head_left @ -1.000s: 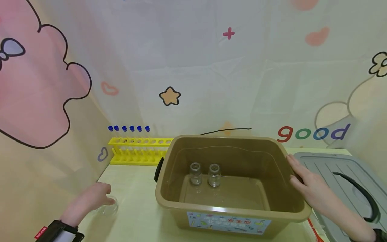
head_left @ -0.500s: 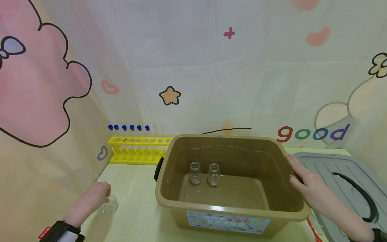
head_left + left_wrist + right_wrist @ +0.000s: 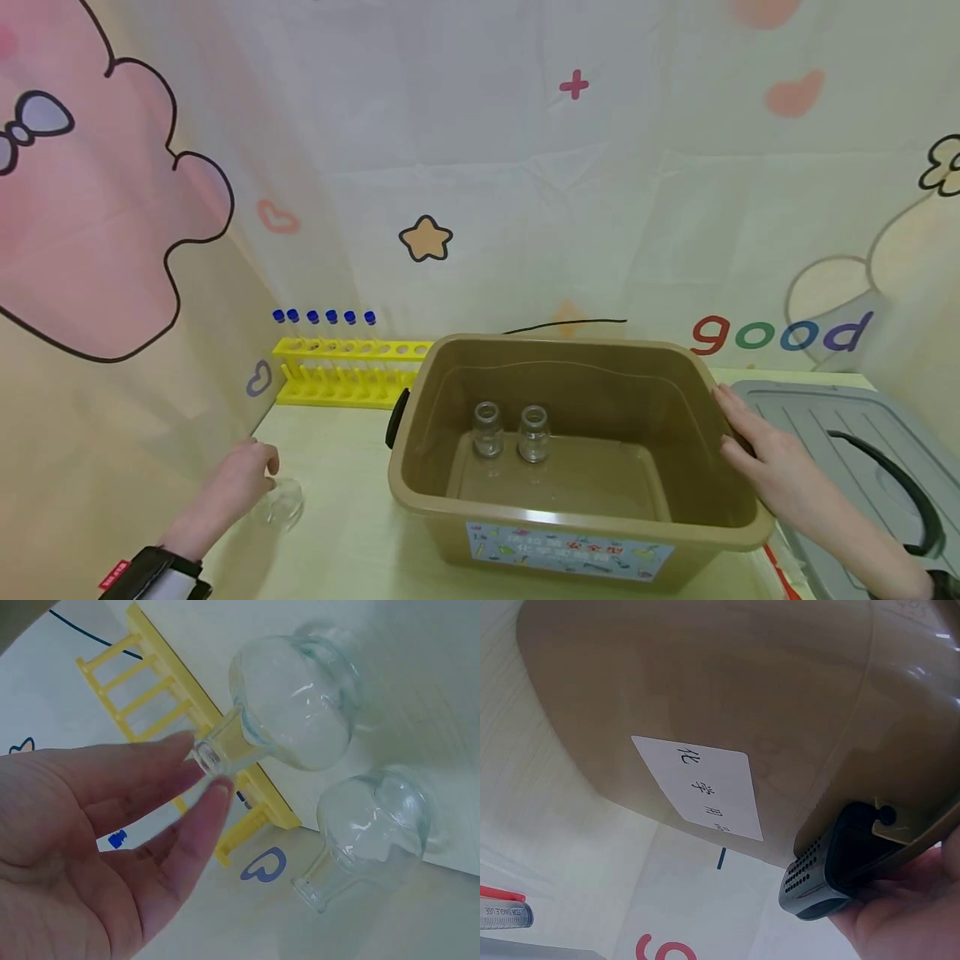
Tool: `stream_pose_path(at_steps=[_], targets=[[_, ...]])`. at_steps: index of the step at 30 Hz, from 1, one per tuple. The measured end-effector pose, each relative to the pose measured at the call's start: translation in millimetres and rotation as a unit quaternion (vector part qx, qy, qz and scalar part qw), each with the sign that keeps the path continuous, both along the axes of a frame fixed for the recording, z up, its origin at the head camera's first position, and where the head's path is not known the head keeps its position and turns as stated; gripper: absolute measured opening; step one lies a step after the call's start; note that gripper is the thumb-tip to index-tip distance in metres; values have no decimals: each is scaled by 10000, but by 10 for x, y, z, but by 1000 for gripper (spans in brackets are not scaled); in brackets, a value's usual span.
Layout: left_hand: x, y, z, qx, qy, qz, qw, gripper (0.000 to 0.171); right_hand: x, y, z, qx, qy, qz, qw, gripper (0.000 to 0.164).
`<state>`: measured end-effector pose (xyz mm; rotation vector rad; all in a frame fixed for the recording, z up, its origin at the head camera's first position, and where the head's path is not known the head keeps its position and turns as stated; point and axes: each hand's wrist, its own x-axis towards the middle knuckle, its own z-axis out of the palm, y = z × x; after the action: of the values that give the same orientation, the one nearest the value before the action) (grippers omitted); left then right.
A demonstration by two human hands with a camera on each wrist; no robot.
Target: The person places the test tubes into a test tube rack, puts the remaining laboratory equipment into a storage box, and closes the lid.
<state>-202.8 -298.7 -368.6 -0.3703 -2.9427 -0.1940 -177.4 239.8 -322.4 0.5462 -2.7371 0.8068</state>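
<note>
My left hand is at the left of the table, its thumb and fingertips pinching the lip of a clear glass flask with a round body and narrow neck. A second, similar flask stands beside it in the left wrist view. At the right end of a brown plastic storage box, my right hand holds the rim beside the black handle; some of its fingers are hidden. Inside the box are two small clear glass bottles, one left and one right.
Behind the left hand stands a yellow test tube rack with several blue-capped tubes. A grey lid with a black handle lies right of the box. A syringe-like tube lies nearby. A printed curtain hangs behind.
The flask at my left hand shows slightly farther right, and a gap between thumb and finger is now visible in the head view. My right hand stays at the box rim.
</note>
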Motion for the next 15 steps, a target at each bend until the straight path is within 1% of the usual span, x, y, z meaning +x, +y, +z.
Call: stream_pose_path(at_steps=[2,6,9,13,15], targets=[[4,-7,12,-47,8,102,9999,15,0,0,-3,-4,-6,1,10000,46],[8,-5,13,-47,-507,337,9981,16,-3,0,-2,-21,-68,-67,10000,46],[1,6,-14,-30,-735,356,9967,16,-5,1,-3,-25,-67,-87,9999,46],[-9,9,-51,-20,-674,299,9973,16,-6,7,-12,-25,10,-62,10000,46],[-18,12,-51,3,-687,333,9971,15,-5,10,-14,-36,23,-68,10000,46]])
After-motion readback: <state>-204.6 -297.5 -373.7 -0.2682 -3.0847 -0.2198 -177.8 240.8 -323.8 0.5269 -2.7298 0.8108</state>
